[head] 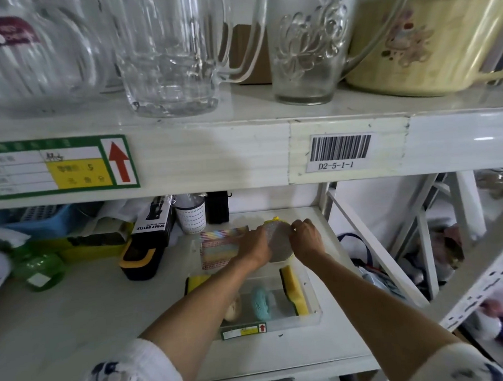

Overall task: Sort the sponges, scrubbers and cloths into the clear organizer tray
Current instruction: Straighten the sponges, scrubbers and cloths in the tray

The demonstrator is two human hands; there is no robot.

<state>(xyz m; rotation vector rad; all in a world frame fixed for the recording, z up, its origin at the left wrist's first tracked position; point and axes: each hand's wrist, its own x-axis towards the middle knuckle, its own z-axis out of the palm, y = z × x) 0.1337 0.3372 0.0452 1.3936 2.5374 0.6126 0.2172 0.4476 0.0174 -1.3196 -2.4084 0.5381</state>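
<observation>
The clear organizer tray [314, 298] sits on the lower shelf, right of centre. Both my hands hold a round grey scrubber pad [277, 242] with a yellow edge over the tray's far end: my left hand [254, 243] grips its left side, my right hand [305, 235] pinches its upper right edge. A striped multicoloured cloth [218, 245] lies in the tray's far left part. Nearer me in the tray are a yellow sponge [295, 289] standing on edge, a teal scrubber [261, 302], a beige scrubber [233, 307] and another yellow sponge [196, 280], partly hidden by my left forearm.
A black and yellow box [141, 257], a spray bottle box [155, 220], a white perforated cup [191, 219] and green items [39, 268] crowd the shelf's left and back. The shelf above [214, 154] carries glass jugs [166, 50] and a cream bowl [425, 44]. A rack frame [376, 248] stands right.
</observation>
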